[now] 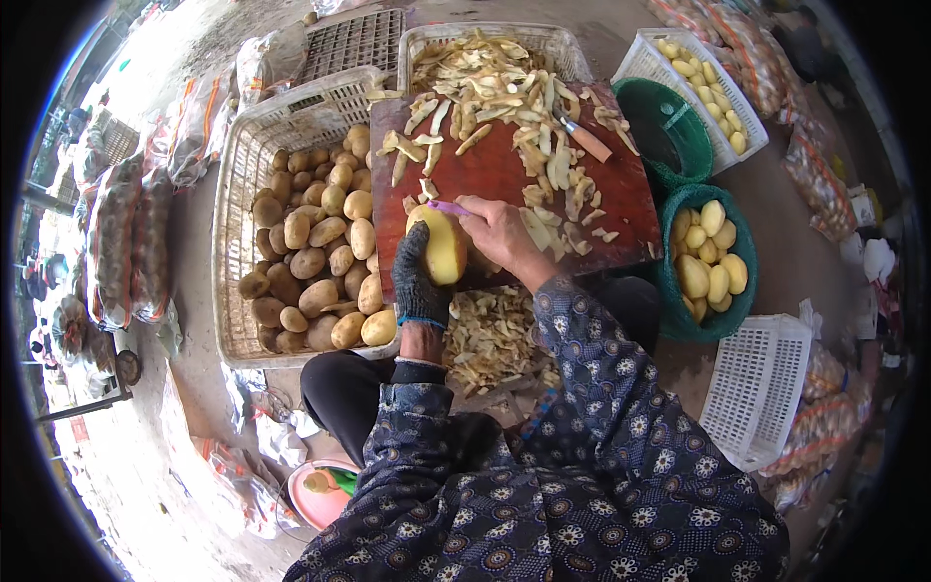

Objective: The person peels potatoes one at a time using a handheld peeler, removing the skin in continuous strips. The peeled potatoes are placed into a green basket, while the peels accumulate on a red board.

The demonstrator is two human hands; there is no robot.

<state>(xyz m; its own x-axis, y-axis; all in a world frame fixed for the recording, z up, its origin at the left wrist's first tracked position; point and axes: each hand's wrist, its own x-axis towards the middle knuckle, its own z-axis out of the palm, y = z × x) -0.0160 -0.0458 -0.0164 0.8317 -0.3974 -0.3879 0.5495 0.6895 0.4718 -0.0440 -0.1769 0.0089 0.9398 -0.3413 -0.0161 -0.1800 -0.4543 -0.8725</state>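
Note:
A large potato [444, 251], with much of its visible side bare and pale yellow, sits in my left hand [420, 280], which wears a dark knitted glove. My bare right hand [502, 231] grips a purple-handled peeler [448, 208] at the potato's upper end. The peeler's blade is too small to make out. Both hands are over the near left part of a red-brown board [480, 171]. Strips of potato peel [556, 164] lie scattered across the board. A knife with a wooden handle [588, 141] rests among them at the far right.
Left of the board stands a plastic crate [227, 291] of unpeeled potatoes. Peels fill another crate [582, 62] beyond it and heap up below the board [491, 342]. On the right are a green mesh-lined container [745, 291] of peeled potatoes, a green bucket [687, 138] and a white crate [753, 142].

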